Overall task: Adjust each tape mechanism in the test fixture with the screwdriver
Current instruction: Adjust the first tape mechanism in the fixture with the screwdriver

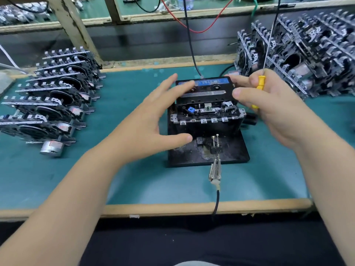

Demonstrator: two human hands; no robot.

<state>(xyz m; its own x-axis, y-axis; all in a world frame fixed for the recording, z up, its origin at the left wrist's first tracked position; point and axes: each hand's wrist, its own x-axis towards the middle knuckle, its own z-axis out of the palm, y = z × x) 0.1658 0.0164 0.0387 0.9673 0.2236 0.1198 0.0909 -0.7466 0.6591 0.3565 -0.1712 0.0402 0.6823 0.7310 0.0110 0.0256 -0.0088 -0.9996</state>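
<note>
A black test fixture [228, 150] stands at the middle of the green mat, with a tape mechanism [207, 113] seated in it and a black cassette [205, 91] on top. My left hand [153, 121] hovers at the fixture's left side, fingers spread and straight, fingertips at the cassette's left edge. My right hand [274, 110] is at the fixture's right side, fingers at the cassette's right edge. It grips a yellow-handled screwdriver [259, 84] whose thin shaft points up and away.
Rows of tape mechanisms [53, 104] lie at the left, one with a silver motor [51, 148] nearest me. A tall stack of mechanisms [299, 60] fills the back right. A cable with a metal clip [215, 172] runs from the fixture over the bench's front edge [172, 208].
</note>
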